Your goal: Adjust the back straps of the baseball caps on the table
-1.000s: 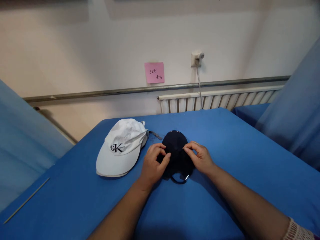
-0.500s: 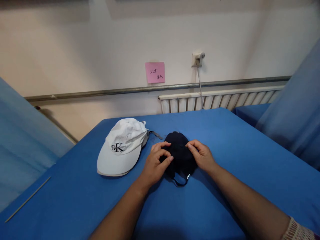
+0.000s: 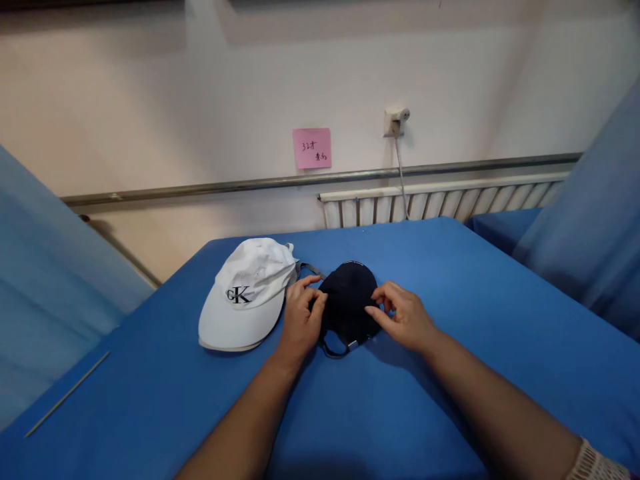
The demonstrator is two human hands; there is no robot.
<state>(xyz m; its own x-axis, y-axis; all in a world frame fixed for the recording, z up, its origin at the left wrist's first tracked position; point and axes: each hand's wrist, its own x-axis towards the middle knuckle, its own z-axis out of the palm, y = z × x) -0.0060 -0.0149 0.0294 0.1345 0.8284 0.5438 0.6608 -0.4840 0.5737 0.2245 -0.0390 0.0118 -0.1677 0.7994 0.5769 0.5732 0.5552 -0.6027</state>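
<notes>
A black cap [image 3: 350, 293] lies on the blue-covered table between my two hands, its strap loop and small metal buckle toward me. My left hand [image 3: 303, 313] pinches the cap's left side between thumb and fingers. At the right side, my right hand [image 3: 403, 313] has its thumb and curled fingers apart, the tips at the cap's edge; whether they touch it I cannot tell. A white cap [image 3: 245, 287] with black letters sits left of my left hand, brim toward me. Its grey strap reaches toward the black cap.
A thin stick [image 3: 67, 393] lies on the blue table cover [image 3: 380, 427] at the left. Blue curtains [image 3: 45, 280] hang on both sides. Behind stand a metal rail [image 3: 230, 189], a radiator [image 3: 440, 200], a plugged socket [image 3: 395, 123] and a pink note [image 3: 313, 148] on the wall.
The black cap has shifted left, and its strap loop has swung left. My left hand moved left with it. My right hand's fingers have come apart from their pinch.
</notes>
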